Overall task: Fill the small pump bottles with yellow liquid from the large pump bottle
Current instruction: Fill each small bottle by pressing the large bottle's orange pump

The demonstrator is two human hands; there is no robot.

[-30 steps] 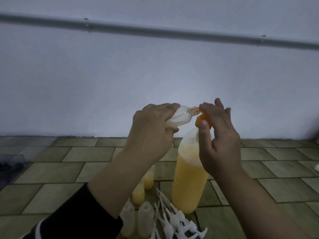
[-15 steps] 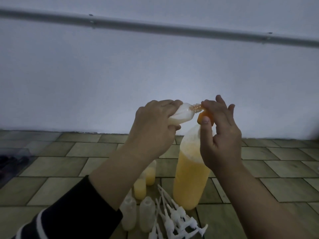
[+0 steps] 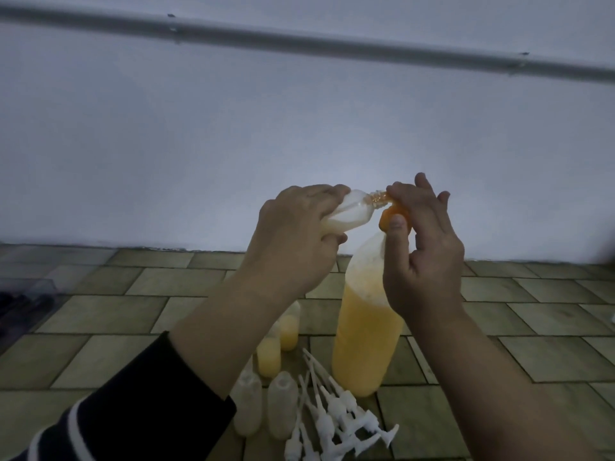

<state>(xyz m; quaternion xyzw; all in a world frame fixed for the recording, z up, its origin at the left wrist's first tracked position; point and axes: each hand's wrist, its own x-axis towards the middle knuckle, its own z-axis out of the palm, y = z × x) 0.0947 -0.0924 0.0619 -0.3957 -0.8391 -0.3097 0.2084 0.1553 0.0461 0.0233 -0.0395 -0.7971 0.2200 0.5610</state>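
Little has shifted since a second ago: both my hands have stayed locked at the big bottle's top, and my view has tipped slightly down, showing more floor. Nearest me lies a heap of white plastic pump heads (image 3: 336, 424) with thin dip tubes, beside two clear, empty small bottles (image 3: 266, 407) standing upright. Just behind them stand two filled small bottles (image 3: 278, 344), cloudy yellow inside. To their right the large bottle (image 3: 364, 337) rises from the tiled floor (image 3: 109, 344), a tall soft-walled cylinder, opaque yellow below and frothy near its tapering shoulder. My left hand (image 3: 293, 241) wraps its curled fingers round a small translucent bottle (image 3: 121, 211), held tipped sideways with its threaded neck against the orange pump nozzle (image 3: 391, 217). My right hand (image 3: 422, 257) pinches that nozzle between thumb and forefinger, other fingers loosely raised. Beyond is a plain pale wall (image 3: 199, 144) crossed by a grey pipe (image 3: 299, 44).
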